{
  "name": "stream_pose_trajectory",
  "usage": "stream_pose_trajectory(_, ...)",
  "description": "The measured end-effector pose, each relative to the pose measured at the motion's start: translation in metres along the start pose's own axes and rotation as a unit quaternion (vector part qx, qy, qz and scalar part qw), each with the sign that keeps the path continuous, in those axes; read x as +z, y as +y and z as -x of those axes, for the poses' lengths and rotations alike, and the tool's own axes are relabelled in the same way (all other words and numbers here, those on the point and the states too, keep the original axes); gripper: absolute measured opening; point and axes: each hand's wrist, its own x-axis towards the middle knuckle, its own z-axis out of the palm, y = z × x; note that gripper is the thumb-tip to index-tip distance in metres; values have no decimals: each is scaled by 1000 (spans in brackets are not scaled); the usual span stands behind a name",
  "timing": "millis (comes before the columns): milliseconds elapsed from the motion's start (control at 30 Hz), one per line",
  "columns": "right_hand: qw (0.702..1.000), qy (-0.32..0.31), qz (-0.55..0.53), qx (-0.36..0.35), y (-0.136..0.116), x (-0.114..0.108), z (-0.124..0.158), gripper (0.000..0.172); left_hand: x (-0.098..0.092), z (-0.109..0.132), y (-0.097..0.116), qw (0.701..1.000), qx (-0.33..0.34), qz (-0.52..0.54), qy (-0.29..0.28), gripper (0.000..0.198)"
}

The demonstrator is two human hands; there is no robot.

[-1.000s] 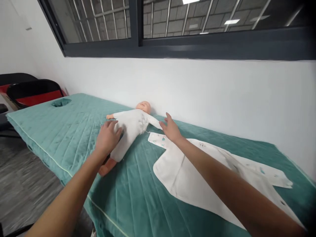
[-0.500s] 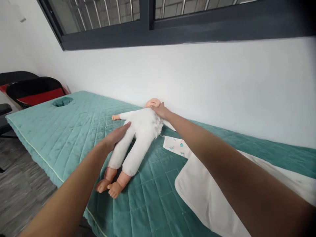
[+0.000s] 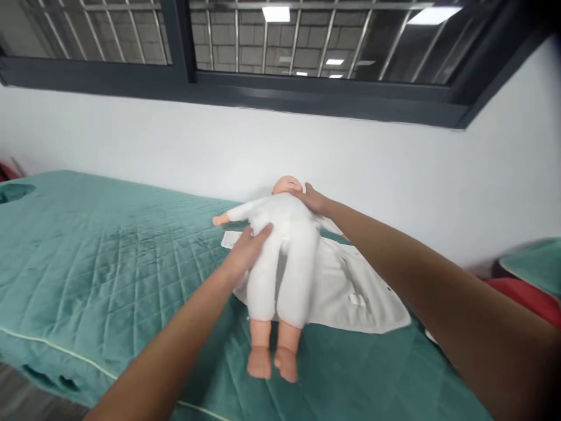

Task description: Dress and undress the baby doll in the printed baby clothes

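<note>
Doll (image 3: 287, 251) lies face-up on the teal quilted bed (image 3: 87, 245), mid-frame, head at the far side by the wall (image 3: 175, 146), bare feet toward the near edge. It lies on a spread white garment (image 3: 350, 286), which sticks out mostly to the right. Left hand (image 3: 248, 248): grip closed around the doll's waist from the left, fingers across the torso. Right hand (image 3: 312, 199): at the doll's neck and shoulder, touching. Can't tell if that grip is closed.

Teal quilted bed (image 3: 87, 245), white garment (image 3: 350, 286) spread on it, doll (image 3: 284, 251) atop
</note>
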Motion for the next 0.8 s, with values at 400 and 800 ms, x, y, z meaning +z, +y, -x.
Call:
stream_pose_trajectory(400, 997, -22, 55, 54, 114, -36, 36, 110, 82, 30, -35, 995, -18, -82, -51, 55)
stream_pose_trajectory(800, 880, -74, 388, -265, 14, 45, 36, 45, 63, -24, -67, 864, 21, -501, 45, 29)
